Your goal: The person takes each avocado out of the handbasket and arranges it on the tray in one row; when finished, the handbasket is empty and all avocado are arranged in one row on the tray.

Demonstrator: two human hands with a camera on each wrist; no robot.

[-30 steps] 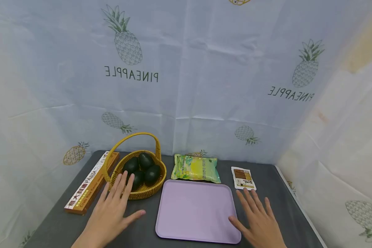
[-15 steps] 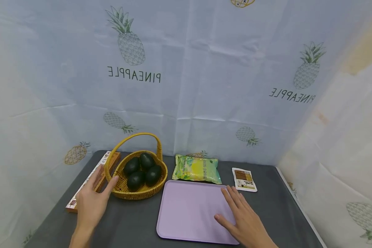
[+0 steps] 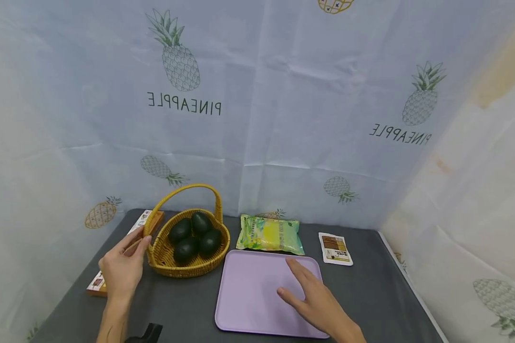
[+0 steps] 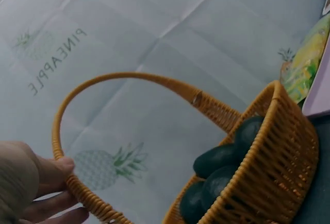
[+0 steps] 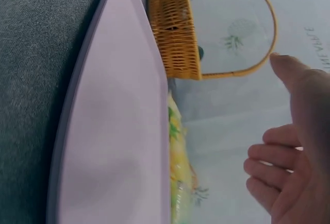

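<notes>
A yellow wicker basket (image 3: 189, 271) with a tall arched handle stands at the left of the table, holding several dark green avocados (image 3: 186, 249). My left hand (image 3: 122, 264) grips the near left side of the handle; in the left wrist view the thumb (image 4: 59, 167) lies on the wicker, with the other fingers just below it. Over the right part of a lilac tray (image 3: 249, 295) hovers my right hand (image 3: 319, 305), its thumb spread apart and nothing in it. In the right wrist view its fingers (image 5: 270, 157) are relaxed.
Behind the left hand and basket lies a long pasta box (image 3: 96, 286), partly covered. A green and yellow packet (image 3: 270, 234) sits behind the tray, and a small white and brown pouch (image 3: 335, 248) to its right. A pineapple-print curtain (image 3: 274, 119) closes off the back.
My left hand has moved left from in front of the basket and taken hold of its handle. My right hand has shifted left, over the tray. The basket has stayed in place.
</notes>
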